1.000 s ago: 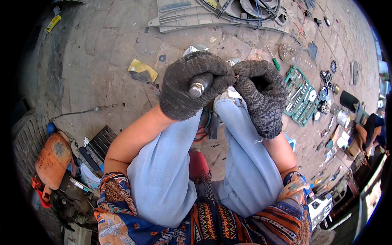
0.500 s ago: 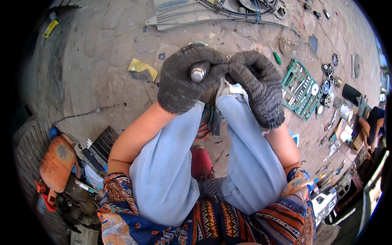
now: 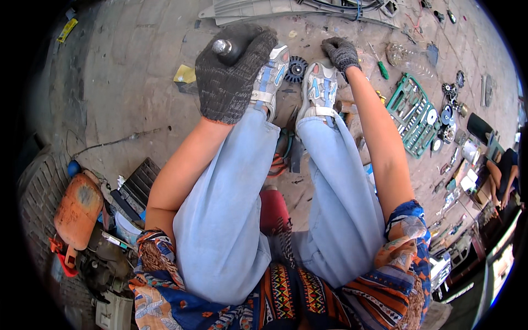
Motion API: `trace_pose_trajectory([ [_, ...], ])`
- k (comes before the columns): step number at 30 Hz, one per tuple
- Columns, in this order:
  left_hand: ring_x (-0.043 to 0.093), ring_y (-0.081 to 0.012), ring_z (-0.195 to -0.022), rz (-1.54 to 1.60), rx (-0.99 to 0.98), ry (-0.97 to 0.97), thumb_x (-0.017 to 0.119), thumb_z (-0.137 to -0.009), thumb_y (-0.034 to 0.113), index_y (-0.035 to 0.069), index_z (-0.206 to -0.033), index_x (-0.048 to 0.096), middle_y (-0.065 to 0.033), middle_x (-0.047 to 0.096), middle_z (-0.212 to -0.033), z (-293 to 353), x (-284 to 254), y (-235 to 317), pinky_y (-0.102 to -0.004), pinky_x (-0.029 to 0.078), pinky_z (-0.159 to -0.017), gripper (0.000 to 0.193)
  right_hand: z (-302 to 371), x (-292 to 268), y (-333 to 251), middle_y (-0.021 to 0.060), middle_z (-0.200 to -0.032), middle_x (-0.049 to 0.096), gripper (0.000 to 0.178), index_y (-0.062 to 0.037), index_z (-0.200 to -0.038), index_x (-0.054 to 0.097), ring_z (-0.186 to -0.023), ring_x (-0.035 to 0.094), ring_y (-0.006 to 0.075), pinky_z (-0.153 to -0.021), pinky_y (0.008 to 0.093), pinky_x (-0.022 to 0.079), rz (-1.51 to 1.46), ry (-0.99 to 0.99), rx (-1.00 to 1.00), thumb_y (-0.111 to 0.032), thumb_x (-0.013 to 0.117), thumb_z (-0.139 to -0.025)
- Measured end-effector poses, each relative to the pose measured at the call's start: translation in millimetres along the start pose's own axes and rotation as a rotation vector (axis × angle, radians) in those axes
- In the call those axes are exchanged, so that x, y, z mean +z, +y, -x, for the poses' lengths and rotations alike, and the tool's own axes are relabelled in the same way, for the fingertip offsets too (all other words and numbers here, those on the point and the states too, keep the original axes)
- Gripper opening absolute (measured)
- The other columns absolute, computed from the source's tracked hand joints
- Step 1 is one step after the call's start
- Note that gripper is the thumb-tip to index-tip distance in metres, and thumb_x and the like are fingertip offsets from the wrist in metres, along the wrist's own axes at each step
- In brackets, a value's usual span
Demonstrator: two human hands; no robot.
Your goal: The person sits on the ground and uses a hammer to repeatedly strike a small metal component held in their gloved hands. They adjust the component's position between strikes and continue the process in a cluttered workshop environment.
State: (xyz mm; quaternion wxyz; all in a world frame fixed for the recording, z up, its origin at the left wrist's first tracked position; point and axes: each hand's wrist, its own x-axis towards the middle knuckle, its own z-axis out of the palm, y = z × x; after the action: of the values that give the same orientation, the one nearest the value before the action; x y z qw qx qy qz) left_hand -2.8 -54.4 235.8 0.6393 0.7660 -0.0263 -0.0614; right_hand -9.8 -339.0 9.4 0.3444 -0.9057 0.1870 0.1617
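Note:
My left hand (image 3: pixel 234 77), in a dark grey knitted glove, is closed around a thick dark cylindrical tool (image 3: pixel 225 50) with a shiny rounded metal end pointing up. The rest of that tool is hidden by the glove. Beyond the toe of my right shoe (image 3: pixel 320 85), my gloved right hand (image 3: pixel 341 53) is down near the ground with its fingers curled in. Whatever those fingers hold, if anything, does not show. Between the toes of my two shoes lies a black toothed wheel (image 3: pixel 297 69).
On the right lie a green screwdriver (image 3: pixel 383 70), a plastic bottle (image 3: pixel 404 59), an open green socket set (image 3: pixel 412 113) and several metal parts. A grey plastic panel (image 3: pixel 253 10) lies ahead. An orange tank (image 3: pixel 78 212) stands at left. Another person (image 3: pixel 500 176) sits far right.
My hands were together above my shoes and have parted. The left moved forward and left with the tool; the right reached forward toward the ground. The toothed wheel has come into view.

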Motion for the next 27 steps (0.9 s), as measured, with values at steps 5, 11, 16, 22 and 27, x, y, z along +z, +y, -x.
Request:
trace_pose_trajectory([
  [5, 0.055, -0.0067, -0.063, 0.051, -0.063, -0.011, 0.065, -0.082, 0.016, 0.005, -0.095, 0.065, -0.0017, 0.063, -0.073, -1, 0, -4, -0.0207, 0.038, -0.048, 0.018, 7, -7, 23, 0.0145, -0.094, 0.066, 0.031, -0.007, -0.097, 0.067, -0.087, 0.063, 0.0286, -0.08, 0.035, 0.048, -0.087, 0.044, -0.054, -0.032, 0.058, -0.081],
  [11, 0.06, -0.0117, -0.072, 0.199, -0.162, -0.06, 0.065, -0.082, 0.012, 0.001, -0.093, 0.066, -0.0059, 0.066, -0.083, -2, 4, -10, -0.0258, 0.048, -0.065, 0.016, 43, -20, 55, 0.0129, -0.09, 0.067, 0.033, -0.0021, -0.105, 0.062, -0.08, 0.064, 0.0196, -0.074, 0.0305, 0.049, -0.432, 0.199, 0.083, -0.026, 0.062, -0.083],
  [16, 0.06, -0.0113, -0.072, 0.349, -0.245, -0.105, 0.063, -0.084, 0.01, 0.001, -0.096, 0.065, -0.0052, 0.065, -0.083, -5, 8, -24, -0.0245, 0.049, -0.065, 0.015, 155, -30, 45, 0.0153, -0.096, 0.066, 0.035, -0.0013, -0.106, 0.06, -0.087, 0.064, 0.0224, -0.077, 0.0317, 0.049, -0.142, 0.387, 0.202, -0.026, 0.064, -0.081],
  [22, 0.061, -0.0116, -0.072, 0.358, -0.114, -0.226, 0.062, -0.083, 0.007, 0.001, -0.096, 0.064, -0.0065, 0.065, -0.083, -10, 32, -57, -0.0249, 0.049, -0.062, 0.014, 259, 20, 48, 0.0121, -0.086, 0.065, 0.034, -0.0006, -0.101, 0.058, -0.08, 0.063, 0.0211, -0.076, 0.0321, 0.049, -0.068, 0.582, 0.547, -0.027, 0.064, -0.082],
  [27, 0.06, -0.0091, -0.069, 0.082, 0.058, -0.37, 0.061, -0.084, 0.01, 0.005, -0.093, 0.066, -0.0053, 0.065, -0.081, -27, 44, -79, -0.0244, 0.049, -0.06, 0.012, 270, 40, 49, 0.0118, -0.085, 0.065, 0.033, -0.0007, -0.101, 0.058, -0.079, 0.062, 0.0207, -0.075, 0.032, 0.048, -0.077, 0.536, 0.598, -0.028, 0.064, -0.082],
])
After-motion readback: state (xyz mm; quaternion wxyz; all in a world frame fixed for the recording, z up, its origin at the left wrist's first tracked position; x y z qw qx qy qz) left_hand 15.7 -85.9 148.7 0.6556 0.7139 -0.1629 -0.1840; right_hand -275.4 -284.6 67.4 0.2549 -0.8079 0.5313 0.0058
